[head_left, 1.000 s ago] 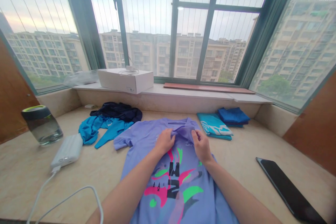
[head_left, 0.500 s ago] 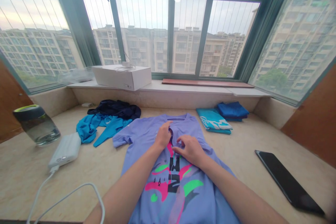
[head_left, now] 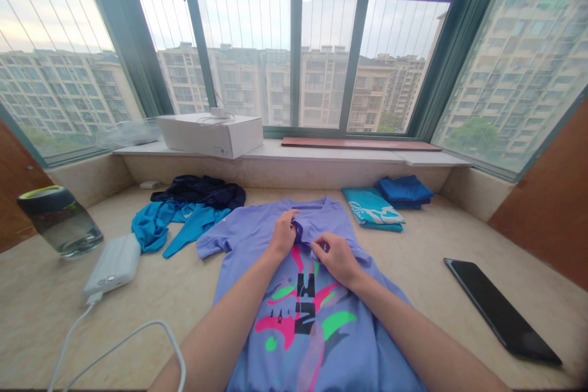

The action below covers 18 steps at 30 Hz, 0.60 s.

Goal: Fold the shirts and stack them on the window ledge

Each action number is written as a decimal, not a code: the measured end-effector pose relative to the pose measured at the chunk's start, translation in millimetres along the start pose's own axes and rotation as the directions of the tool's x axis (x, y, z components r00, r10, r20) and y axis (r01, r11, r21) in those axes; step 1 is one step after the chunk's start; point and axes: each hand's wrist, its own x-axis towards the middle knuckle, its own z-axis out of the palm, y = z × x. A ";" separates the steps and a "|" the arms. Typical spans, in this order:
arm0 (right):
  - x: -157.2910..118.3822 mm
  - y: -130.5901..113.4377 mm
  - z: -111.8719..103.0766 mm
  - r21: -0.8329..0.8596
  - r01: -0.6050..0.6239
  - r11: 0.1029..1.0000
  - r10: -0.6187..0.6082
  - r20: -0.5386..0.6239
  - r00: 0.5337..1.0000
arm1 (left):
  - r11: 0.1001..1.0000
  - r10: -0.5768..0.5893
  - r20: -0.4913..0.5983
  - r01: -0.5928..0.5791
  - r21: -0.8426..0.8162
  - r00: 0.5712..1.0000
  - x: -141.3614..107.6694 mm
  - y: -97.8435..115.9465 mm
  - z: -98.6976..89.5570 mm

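A lavender T-shirt with a pink, green and black print lies spread on the counter, its collar toward the window. My left hand is closed on a fold of the shirt's chest, just below the collar, and a darker inside patch of cloth shows by its fingers. To its right, my right hand pinches another bit of the same shirt, with thumb and forefinger together above the print. Both forearms cross the lower part of the shirt. The shirt's bottom hem is out of view.
Crumpled blue clothing and dark clothing lie left; folded teal and blue garments lie right. A water bottle, power bank with white cable, and phone flank the shirt. A white box stands on the sill.
My right hand's fingers have closed from a looser, spread pose into a pinch on the shirt. My left hand keeps its hold, with only a slight shift.
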 end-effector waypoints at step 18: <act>-2.5 -13.5 -10.2 0.225 -0.065 0.972 0.104 -0.165 0.981 | 0.995 -0.048 0.083 0.055 -0.082 0.995 -8.2 9.3 -2.7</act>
